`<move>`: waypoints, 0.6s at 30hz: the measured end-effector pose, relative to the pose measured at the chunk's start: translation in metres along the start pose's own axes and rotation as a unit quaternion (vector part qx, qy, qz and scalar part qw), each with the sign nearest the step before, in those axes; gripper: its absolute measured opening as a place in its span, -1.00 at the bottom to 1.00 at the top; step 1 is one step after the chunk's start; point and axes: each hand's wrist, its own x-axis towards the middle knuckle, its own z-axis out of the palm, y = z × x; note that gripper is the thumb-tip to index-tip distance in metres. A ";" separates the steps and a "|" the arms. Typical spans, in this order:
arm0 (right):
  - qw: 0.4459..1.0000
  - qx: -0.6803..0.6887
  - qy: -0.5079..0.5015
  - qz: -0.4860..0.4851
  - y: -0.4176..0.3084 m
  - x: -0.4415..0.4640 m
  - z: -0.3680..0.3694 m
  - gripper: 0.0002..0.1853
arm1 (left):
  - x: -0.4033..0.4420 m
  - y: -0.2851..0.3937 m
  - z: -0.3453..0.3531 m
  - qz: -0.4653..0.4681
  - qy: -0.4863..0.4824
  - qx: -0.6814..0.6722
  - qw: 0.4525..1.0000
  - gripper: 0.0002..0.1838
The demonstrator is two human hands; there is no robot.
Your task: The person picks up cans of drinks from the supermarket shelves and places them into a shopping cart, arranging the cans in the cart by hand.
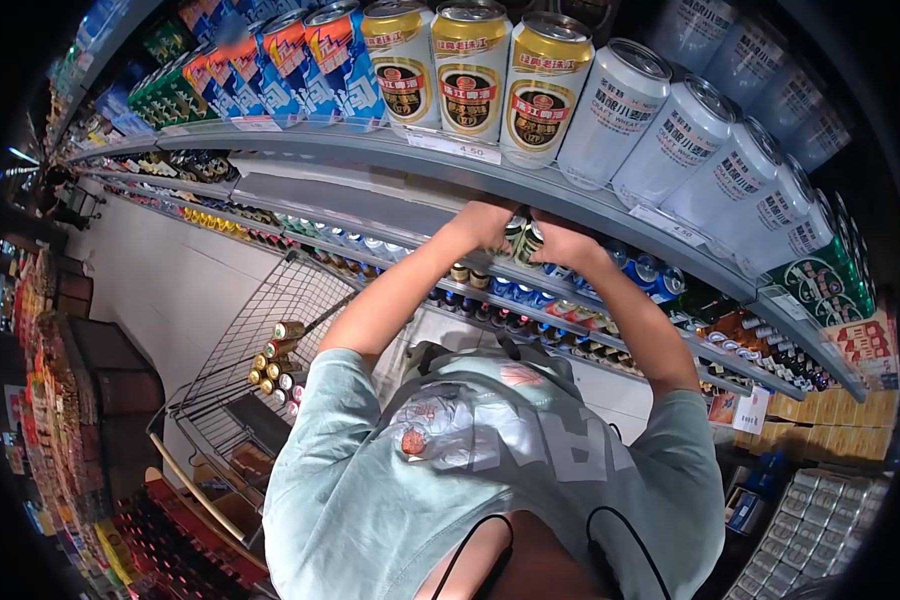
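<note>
Both arms reach into a lower shelf under the top shelf's edge. My left hand (486, 224) and my right hand (562, 240) are on either side of green cans (523, 241), with fingers curled toward them. The shelf edge and shadow partly hide the fingertips. Above, the top shelf (350, 148) bears white and gold cans (465, 75), white cans (615, 115) and blue and orange cans (300, 65). Blue cans (653, 275) stand to the right of my right hand.
A wire shopping cart (220, 345) holding several gold-topped cans (272, 370) stands at the left. Lower shelves (370, 232) carry rows of cans and bottles. Stacked can packs (815, 530) and yellow boxes (820, 425) are at the right. A display (110, 370) stands far left.
</note>
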 end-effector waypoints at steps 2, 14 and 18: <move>1.000 0.017 -0.024 0.005 0.000 0.003 -0.002 0.02 | 0.000 0.001 0.005 -0.022 -0.014 -0.025 0.999 0.07; 0.987 0.088 -0.083 0.104 -0.088 0.022 -0.058 -0.33 | -0.095 0.021 -0.034 -0.144 0.190 -0.079 0.968 -0.22; 0.998 0.052 -0.020 -0.043 -0.158 0.042 -0.063 -0.31 | -0.178 0.020 -0.066 -0.208 0.238 -0.095 0.944 -0.24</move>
